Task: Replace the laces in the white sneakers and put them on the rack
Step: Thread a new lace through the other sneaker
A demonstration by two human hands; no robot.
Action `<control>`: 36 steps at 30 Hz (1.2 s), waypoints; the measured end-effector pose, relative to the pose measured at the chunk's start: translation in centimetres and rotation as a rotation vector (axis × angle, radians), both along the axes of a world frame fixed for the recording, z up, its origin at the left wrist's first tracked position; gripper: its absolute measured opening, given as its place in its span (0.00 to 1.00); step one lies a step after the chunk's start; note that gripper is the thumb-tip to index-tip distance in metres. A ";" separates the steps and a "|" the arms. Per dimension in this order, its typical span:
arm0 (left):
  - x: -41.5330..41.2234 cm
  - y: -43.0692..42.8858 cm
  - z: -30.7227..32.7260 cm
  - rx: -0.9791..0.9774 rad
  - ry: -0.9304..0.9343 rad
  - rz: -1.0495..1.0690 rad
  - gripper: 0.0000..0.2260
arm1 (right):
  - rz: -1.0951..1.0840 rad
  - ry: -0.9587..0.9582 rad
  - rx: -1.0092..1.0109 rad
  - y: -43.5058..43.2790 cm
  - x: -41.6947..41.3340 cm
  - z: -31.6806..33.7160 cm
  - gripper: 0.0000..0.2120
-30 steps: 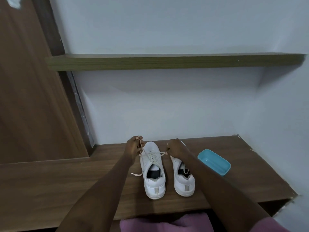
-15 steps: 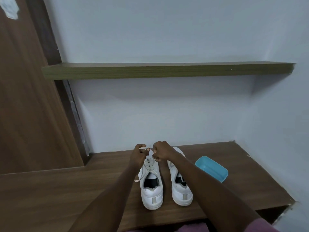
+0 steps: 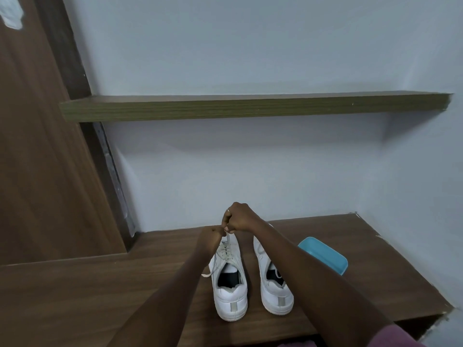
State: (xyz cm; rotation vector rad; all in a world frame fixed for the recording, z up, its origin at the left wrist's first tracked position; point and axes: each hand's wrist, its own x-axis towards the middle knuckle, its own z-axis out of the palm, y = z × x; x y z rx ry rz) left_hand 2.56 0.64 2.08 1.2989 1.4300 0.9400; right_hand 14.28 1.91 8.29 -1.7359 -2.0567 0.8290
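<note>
Sneakers (image 3: pixel 230 291) side by side, toes toward wall (image 3: pixel 250 171).

Blue tray (image 3: pixel 323 254) on wood bench (image 3: pixel 100 284), under shelf (image 3: pixel 250 107).

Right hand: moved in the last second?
Yes. The right hand has crossed from over the right sneaker to the left sneaker's toe, meeting the left hand on the lace.

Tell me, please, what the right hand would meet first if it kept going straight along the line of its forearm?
Most likely the pale wall behind the wooden ledge. The right hand, fisted on the lace above the left sneaker's toe, points away toward it with nothing between, though depth is unclear.
</note>
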 end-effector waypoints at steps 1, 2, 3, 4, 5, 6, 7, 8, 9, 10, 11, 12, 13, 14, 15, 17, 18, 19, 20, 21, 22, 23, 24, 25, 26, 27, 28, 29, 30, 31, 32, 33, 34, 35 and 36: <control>0.1 0.0 0.0 -0.009 -0.016 -0.009 0.09 | -0.007 0.012 0.008 0.1 -0.1 0.1 0.11; 0.2 0.1 0.0 -0.006 -0.025 -0.022 0.10 | -0.020 0.031 0.011 0.3 -0.2 0.1 0.11; 0.2 0.1 0.0 0.001 -0.019 -0.039 0.11 | -0.035 0.050 0.013 0.5 -0.3 0.2 0.12; 0.2 0.1 0.0 0.011 -0.008 -0.053 0.12 | -0.046 0.063 0.018 0.6 -0.3 0.2 0.13; 0.2 0.2 -0.1 0.025 0.005 -0.070 0.13 | -0.052 0.073 0.028 0.8 -0.3 0.2 0.13; 0.1 0.1 -0.3 0.044 0.012 -0.083 0.12 | -0.055 0.083 0.036 0.9 -0.2 0.2 0.13; 0.0 0.2 -0.6 0.065 0.009 -0.100 0.11 | -0.058 0.091 0.043 0.9 -0.1 0.1 0.13; -0.1 0.1 -0.7 0.088 -0.001 -0.108 0.11 | -0.062 0.098 0.048 1.0 0.1 0.0 0.13; -0.2 0.1 -0.8 0.103 -0.015 -0.112 0.12 | -0.065 0.109 0.049 1.0 0.2 -0.1 0.12; -0.2 0.0 -0.8 0.109 -0.027 -0.104 0.13 | -0.069 0.133 0.052 1.1 0.4 -0.3 0.10; -0.2 0.0 -0.9 0.112 -0.044 -0.098 0.12 | -0.073 0.171 0.058 1.0 0.5 -0.5 0.08; -0.2 -0.1 -0.8 0.113 -0.065 -0.092 0.11 | -0.080 0.218 0.066 0.9 0.6 -0.9 0.06; -0.2 0.0 -0.9 0.100 -0.077 -0.093 0.10 | -0.091 0.260 0.075 0.9 0.7 -1.3 0.04; -0.2 0.0 -0.9 0.082 -0.090 -0.084 0.11 | -0.107 0.293 0.077 0.8 0.9 -1.7 0.04; -0.3 0.1 -1.0 0.070 -0.086 -0.071 0.14 | -0.127 0.323 0.067 0.7 1.1 -2.3 0.06; -0.5 0.6 -1.6 0.048 -0.080 -0.030 0.21 | -0.167 0.422 0.004 0.7 1.5 -3.5 0.08; -0.5 0.8 -1.8 0.039 -0.088 -0.014 0.21 | -0.187 0.489 -0.036 0.6 1.7 -3.8 0.08; -0.6 1.0 -2.0 0.032 -0.091 -0.014 0.21 | -0.206 0.546 -0.065 0.5 1.8 -4.1 0.07; -0.5 1.0 -2.1 0.032 -0.101 -0.016 0.20 | -0.218 0.580 -0.079 0.5 1.9 -4.2 0.07; -0.6 1.1 -2.2 0.031 -0.110 -0.018 0.20 | -0.221 0.593 -0.085 0.5 2.0 -4.3 0.07; -0.5 1.2 -2.2 0.034 -0.119 -0.023 0.20 | -0.219 0.589 -0.089 0.5 2.0 -4.4 0.07; -0.5 1.2 -2.2 0.039 -0.118 -0.034 0.20 | -0.209 0.571 -0.088 0.4 2.0 -4.4 0.07; -0.6 1.1 -2.1 0.050 -0.111 -0.053 0.20 | -0.197 0.547 -0.077 0.4 2.0 -4.5 0.07; -0.6 1.1 -2.1 0.067 -0.096 -0.073 0.20 | -0.185 0.519 -0.058 0.4 2.0 -4.5 0.07; -0.7 1.1 -2.1 0.084 -0.075 -0.099 0.19 | -0.175 0.497 -0.034 0.5 2.0 -4.6 0.06; -0.8 1.0 -2.1 0.088 -0.062 -0.125 0.17 | -0.171 0.484 -0.012 0.6 1.9 -4.7 0.05; -0.9 0.9 -2.1 0.087 -0.067 -0.150 0.13 | -0.176 0.491 0.003 0.7 1.9 -4.7 0.04; -1.0 0.9 -2.0 0.089 -0.077 -0.166 0.10 | -0.192 0.510 0.008 0.8 1.8 -4.7 0.02; -1.1 0.9 -1.9 0.103 -0.072 -0.173 0.09 | -0.221 0.535 0.004 0.9 1.7 -4.5 0.02; -1.1 0.8 -1.7 0.116 -0.054 -0.171 0.09 | -0.251 0.566 -0.014 0.9 1.6 -4.4 0.02; -1.1 0.7 -1.5 0.127 -0.039 -0.174 0.08 | -0.272 0.600 -0.043 0.9 1.4 -4.2 0.02; -1.0 0.7 -1.4 0.139 -0.036 -0.180 0.07 | -0.286 0.635 -0.078 0.8 1.2 -4.0 0.04; -1.0 0.6 -1.2 0.148 -0.037 -0.182 0.07 | -0.302 0.658 -0.111 0.7 0.9 -3.8 0.06; -1.0 0.5 -1.0 0.148 -0.033 -0.175 0.07 | -0.316 0.677 -0.136 0.6 0.8 -3.7 0.07; -0.9 0.4 -1.0 0.146 -0.028 -0.162 0.08 | -0.322 0.683 -0.156 0.6 0.7 -3.8 0.08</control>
